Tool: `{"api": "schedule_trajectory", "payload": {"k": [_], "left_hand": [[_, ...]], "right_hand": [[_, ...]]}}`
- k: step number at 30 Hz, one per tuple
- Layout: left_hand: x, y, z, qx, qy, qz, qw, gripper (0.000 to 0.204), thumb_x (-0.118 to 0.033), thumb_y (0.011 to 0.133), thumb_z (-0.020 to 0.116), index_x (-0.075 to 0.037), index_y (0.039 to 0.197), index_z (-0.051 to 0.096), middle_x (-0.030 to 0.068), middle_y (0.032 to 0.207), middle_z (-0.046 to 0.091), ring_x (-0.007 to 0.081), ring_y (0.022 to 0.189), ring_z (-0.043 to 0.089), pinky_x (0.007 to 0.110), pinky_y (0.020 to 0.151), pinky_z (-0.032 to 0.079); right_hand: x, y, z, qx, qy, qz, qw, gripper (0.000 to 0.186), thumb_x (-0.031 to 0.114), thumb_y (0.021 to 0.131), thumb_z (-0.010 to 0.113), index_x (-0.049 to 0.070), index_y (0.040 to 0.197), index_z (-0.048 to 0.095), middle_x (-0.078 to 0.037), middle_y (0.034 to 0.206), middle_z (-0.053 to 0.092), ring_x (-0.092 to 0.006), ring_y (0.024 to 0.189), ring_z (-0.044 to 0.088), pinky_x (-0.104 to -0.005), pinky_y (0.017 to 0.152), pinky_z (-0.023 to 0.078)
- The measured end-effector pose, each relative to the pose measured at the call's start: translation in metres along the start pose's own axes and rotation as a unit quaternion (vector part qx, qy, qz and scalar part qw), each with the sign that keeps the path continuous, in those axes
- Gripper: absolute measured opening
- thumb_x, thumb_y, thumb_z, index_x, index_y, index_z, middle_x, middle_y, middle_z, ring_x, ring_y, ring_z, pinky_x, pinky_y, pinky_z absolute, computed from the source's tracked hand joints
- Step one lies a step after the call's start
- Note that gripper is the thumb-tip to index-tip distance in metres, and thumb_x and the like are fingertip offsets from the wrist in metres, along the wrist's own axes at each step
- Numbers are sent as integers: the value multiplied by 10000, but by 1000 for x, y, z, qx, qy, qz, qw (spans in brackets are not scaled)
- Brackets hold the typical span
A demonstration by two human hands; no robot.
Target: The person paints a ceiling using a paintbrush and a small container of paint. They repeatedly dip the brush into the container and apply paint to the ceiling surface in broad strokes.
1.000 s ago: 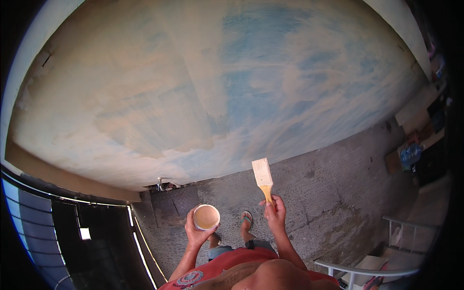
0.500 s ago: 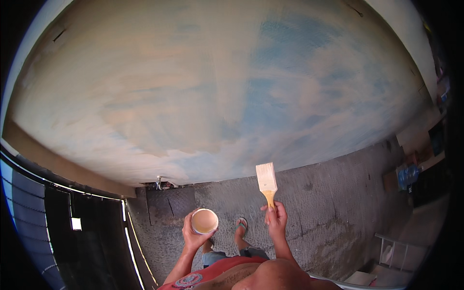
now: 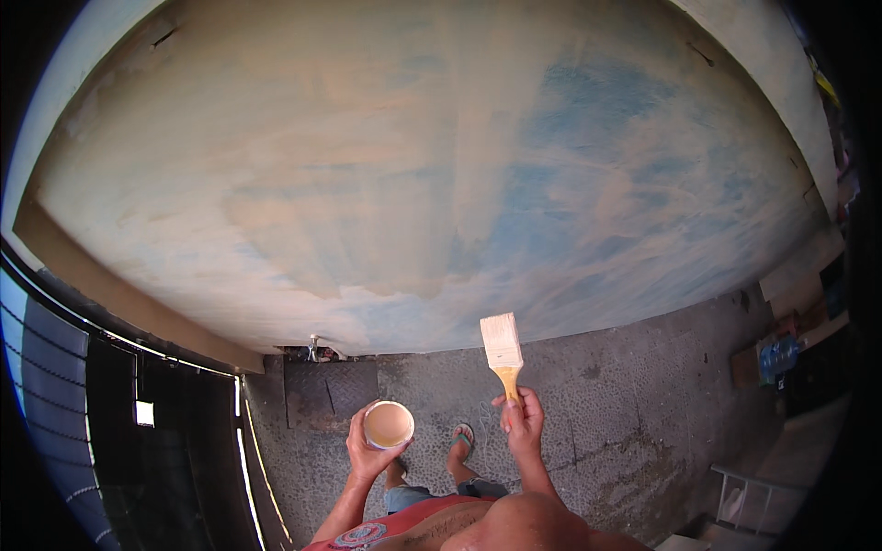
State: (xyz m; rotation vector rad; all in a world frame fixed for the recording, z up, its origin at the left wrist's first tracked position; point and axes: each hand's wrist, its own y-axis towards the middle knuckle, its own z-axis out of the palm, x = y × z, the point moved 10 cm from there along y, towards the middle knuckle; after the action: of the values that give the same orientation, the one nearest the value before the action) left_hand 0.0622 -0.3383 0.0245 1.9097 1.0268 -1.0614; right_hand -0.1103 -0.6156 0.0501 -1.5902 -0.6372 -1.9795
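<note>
In front of the person, in the head view, a broad plastered wall [image 3: 441,174] fills most of the picture, its surface mottled with tan and sandy patches on the left and streaky blue washes on the right, all smeared and uneven. Below it runs a grey concrete floor [image 3: 643,413], rough and speckled, with darker stains. A dark metal cover plate [image 3: 329,390] with a ribbed pattern lies flat in the floor at the foot of the wall, and a small metal tap [image 3: 313,347] stands just above it. To the left a dark barred gate [image 3: 119,413] curves along the rim. At the far right, near the wall's end, sit a flat brown board [image 3: 746,365] and a blue plastic bottle pack [image 3: 781,354], too small to read in detail.

The left hand [image 3: 367,450] holds a small round cup [image 3: 388,424] upright, fingers wrapped about its side; its inside shows a smooth tan liquid. The right hand [image 3: 522,424] is closed on the yellow wooden handle of a flat paintbrush [image 3: 503,347], fingers clamped round it, the pale wide bristles pointing up toward the wall's lower edge, apart from the cup. Between the hands, lower down, a foot in a sandal [image 3: 462,441] rests on the floor.
</note>
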Motion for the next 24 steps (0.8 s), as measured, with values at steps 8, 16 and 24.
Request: {"api": "schedule_trajectory", "payload": {"k": [8,16,24], "left_hand": [[9,-7,3,-9,-16,-26,999,887,-232,565,997,-32,1315,568,144,1251,680,289,1141,680,413,981,546],[33,-22,16,-26,-58,-55,996,875,-208,552,989,-35,1305,578,147,1261,663,312,1147,663,434,998,529],[46,-22,24,-53,-35,-10,998,893,-184,533,973,-76,1326,579,141,1281,652,331,1168,639,451,1009,487]], "right_hand": [[-10,3,-6,12,0,12,1000,191,143,1053,517,-18,1155,526,-127,944,678,-12,516,406,-197,479,388],[-6,3,-14,22,-19,28,999,182,130,1051,519,-9,1169,522,-130,967,685,-21,532,416,-206,494,396],[-14,1,-24,32,-43,41,998,173,122,1056,499,1,1179,513,-137,990,682,-30,533,415,-218,503,394]]}}
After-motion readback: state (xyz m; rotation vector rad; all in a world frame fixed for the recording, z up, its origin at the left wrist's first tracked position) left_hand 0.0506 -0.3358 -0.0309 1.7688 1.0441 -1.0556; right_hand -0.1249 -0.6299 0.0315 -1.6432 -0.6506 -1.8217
